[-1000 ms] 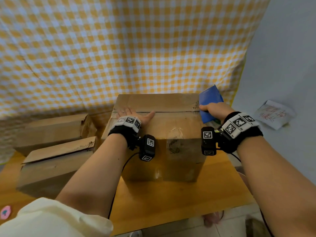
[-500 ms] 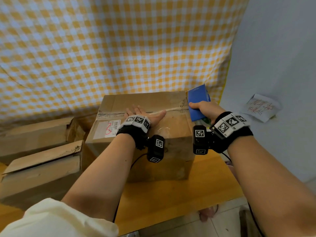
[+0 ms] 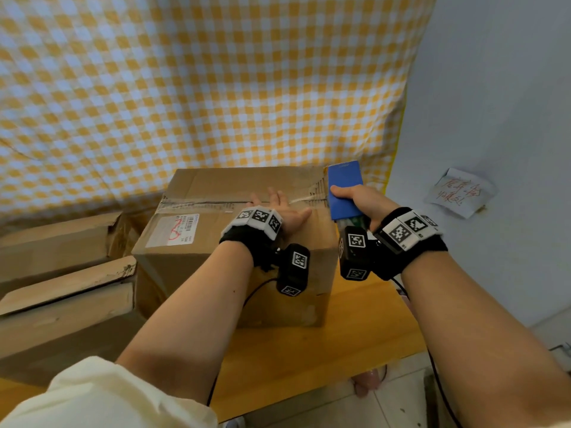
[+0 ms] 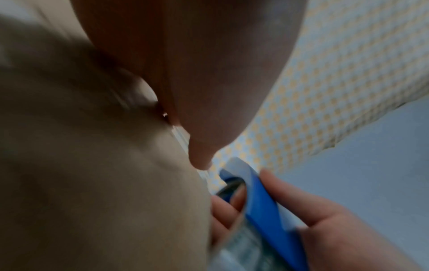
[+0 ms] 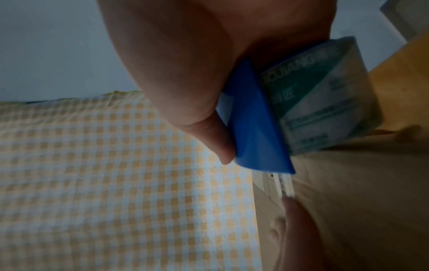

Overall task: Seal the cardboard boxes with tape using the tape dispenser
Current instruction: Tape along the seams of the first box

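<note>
Our left hand point(image 3: 279, 213) lies flat, fingers straight, palm down on top of the big cardboard box point(image 3: 234, 242), pressing near the taped centre seam. Our right hand point(image 3: 360, 200) is wrapped around the blue tape dispenser point(image 3: 344, 189), thumb on its outer face and fingers curled behind, holding it against the box's right top edge where the seam ends.

Working down in size, we see first the yellow-and-white checked cloth point(image 3: 200, 81) hanging behind everything, with a pale blue-grey wall point(image 3: 494, 88) to its right. Next comes the wooden table point(image 3: 355, 344), which carries the box in the middle. Left of that box, touching or just beside it, sit two other cardboard boxes point(image 3: 61, 304), one behind the other, their top flaps not flat. On the main box's top a strip of tape point(image 3: 216, 203) runs along the seam, and a white shipping label point(image 3: 173, 230) with red scribble lies near the front left corner.

From the right wrist view, the dispenser point(image 5: 257, 128) carries a roll of clear tape point(image 5: 325, 102) with green printing, resting against the cardboard. In the left wrist view our left thumb point(image 4: 204, 128) rests on the box, with the dispenser point(image 4: 267, 210) just beside it.

A small crumpled paper note point(image 3: 460, 193) with red handwriting is on the wall at the right.
</note>
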